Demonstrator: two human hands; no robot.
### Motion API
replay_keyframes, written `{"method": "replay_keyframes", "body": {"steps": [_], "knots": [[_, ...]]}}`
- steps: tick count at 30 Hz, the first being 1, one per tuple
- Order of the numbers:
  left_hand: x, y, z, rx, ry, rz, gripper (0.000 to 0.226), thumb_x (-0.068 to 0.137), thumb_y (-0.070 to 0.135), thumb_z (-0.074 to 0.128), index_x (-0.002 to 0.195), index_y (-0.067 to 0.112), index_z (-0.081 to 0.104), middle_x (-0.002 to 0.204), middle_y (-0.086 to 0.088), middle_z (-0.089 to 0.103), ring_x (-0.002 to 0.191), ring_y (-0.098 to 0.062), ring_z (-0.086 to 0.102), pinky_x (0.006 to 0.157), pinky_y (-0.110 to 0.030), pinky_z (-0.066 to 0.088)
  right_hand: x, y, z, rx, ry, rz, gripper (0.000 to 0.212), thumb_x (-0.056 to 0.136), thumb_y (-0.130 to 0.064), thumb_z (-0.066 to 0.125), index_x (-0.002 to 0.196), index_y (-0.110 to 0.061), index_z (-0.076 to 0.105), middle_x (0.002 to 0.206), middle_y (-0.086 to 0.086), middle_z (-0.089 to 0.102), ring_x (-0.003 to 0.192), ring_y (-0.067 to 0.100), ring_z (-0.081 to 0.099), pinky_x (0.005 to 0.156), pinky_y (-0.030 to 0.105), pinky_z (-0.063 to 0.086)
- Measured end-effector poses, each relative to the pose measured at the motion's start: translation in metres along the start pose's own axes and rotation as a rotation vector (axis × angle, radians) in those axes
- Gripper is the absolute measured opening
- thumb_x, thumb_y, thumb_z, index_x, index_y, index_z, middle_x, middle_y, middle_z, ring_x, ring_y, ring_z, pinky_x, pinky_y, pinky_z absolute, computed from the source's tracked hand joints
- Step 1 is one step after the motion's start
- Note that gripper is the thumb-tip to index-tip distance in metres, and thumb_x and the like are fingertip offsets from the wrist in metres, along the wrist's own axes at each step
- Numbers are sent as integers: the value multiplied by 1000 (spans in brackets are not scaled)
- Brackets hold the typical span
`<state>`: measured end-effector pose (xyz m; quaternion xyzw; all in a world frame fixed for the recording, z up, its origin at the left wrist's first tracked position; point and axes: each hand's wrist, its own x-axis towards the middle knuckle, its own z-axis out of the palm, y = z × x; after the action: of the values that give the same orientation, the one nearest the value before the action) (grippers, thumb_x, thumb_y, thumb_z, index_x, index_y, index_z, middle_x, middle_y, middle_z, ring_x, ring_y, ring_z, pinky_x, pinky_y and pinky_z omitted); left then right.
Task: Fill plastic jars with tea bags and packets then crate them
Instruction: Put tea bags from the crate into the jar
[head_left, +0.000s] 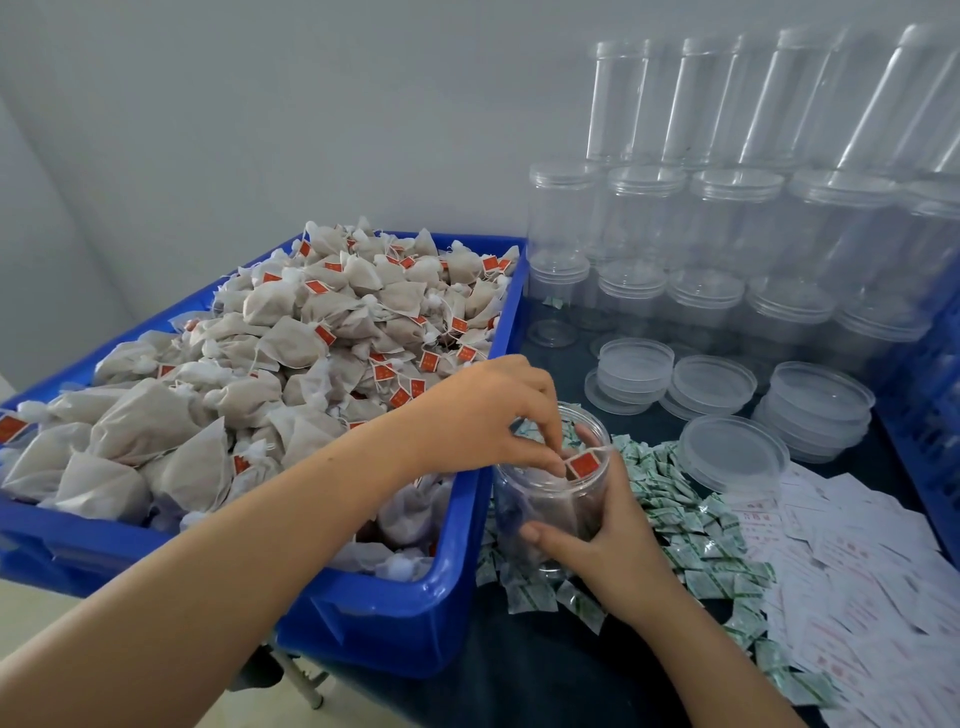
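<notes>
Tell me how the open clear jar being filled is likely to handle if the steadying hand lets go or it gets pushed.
The jar looks thin-walled and only partly filled, so probably light and easy to shove. It is tall for its base and sits among loose green packets, so it may tip. The right hand wraps it, suggesting it needs steadying.

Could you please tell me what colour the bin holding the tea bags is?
The bin is bright blue, clearest in the head view.

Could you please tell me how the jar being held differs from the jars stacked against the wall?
The held jar is open, while the stacked jars have lids on. The held jar contains tea bags; the stacked jars look empty. The right hand grips the held jar; nothing touches the stacked jars. Both are clear plastic.
</notes>
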<state>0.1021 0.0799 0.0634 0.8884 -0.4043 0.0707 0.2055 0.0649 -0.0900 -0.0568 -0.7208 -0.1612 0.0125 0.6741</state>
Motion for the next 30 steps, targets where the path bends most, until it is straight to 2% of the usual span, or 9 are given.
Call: {"method": "replay_keyframes", "body": {"steps": [5, 7, 12, 15, 17, 21, 25, 27, 30], "knots": [[0, -3, -1, 78, -165, -28, 24, 85, 49, 59, 73, 30, 70, 74, 17, 61, 87, -5, 43, 86, -33, 37, 0, 1, -1, -31, 3, -3, 102, 43, -67, 89, 127, -74, 32, 139, -17, 49, 120, 2, 59, 97, 28, 51], [-1, -3, -2, 113, -222, -44, 33, 90, 52, 45, 63, 38, 57, 69, 18, 54, 89, -3, 39, 89, -29, 26, 1, 3, -1, -8, -5, -7, 103, 47, -58, 91, 132, -66, 34, 138, -17, 51, 121, 3, 60, 95, 26, 52], [-3, -2, 1, 60, -301, -81, 50, 96, 50, 27, 100, 26, 70, 81, 18, 54, 93, 20, 29, 86, -2, 8, 2, 3, 0, 27, 1, -10, 100, 53, -43, 88, 136, -55, 33, 133, -21, 54, 116, -2, 61, 86, 17, 53], [-5, -1, 0, 0, -273, -80, 66, 90, 57, 18, 103, 20, 70, 88, 17, 60, 97, 17, 36, 94, -13, 16, 2, 2, 0, 21, -3, -10, 100, 54, -42, 87, 136, -53, 32, 127, -28, 57, 114, -8, 60, 84, 12, 51], [-5, 2, -6, -79, -157, -73, 56, 91, 54, 23, 94, 22, 69, 86, 13, 67, 95, 5, 49, 99, -23, 24, 1, 1, -1, 6, 4, -9, 98, 52, -46, 87, 134, -58, 34, 127, -27, 56, 112, -8, 60, 83, 14, 53], [-9, -4, -25, -175, 152, -142, 28, 95, 41, 39, 87, 32, 65, 74, 11, 68, 76, -1, 59, 78, -14, 41, 0, -2, -1, -33, 23, -4, 87, 48, -55, 85, 115, -80, 35, 121, -35, 53, 109, -8, 60, 84, 20, 54], [-18, -13, -45, -5, 88, -272, 25, 97, 37, 45, 75, 40, 57, 73, 15, 64, 67, -4, 58, 65, -8, 41, 0, -1, -1, -36, 25, -12, 87, 47, -56, 85, 115, -80, 36, 116, -40, 53, 106, -9, 62, 75, 17, 56], [-25, -16, -48, 86, 26, -306, 23, 97, 36, 46, 77, 38, 57, 75, 16, 63, 70, 0, 58, 67, -7, 40, 0, -1, -1, -36, 23, -18, 88, 49, -53, 87, 115, -80, 36, 115, -40, 53, 104, -7, 64, 74, 18, 57], [-33, -24, -43, 133, -12, -360, 17, 94, 33, 53, 90, 23, 66, 82, 15, 64, 78, 0, 58, 75, -18, 46, 0, -2, -1, -31, 31, -27, 88, 50, -48, 91, 113, -80, 39, 119, -34, 54, 103, -7, 64, 75, 15, 55]]}}
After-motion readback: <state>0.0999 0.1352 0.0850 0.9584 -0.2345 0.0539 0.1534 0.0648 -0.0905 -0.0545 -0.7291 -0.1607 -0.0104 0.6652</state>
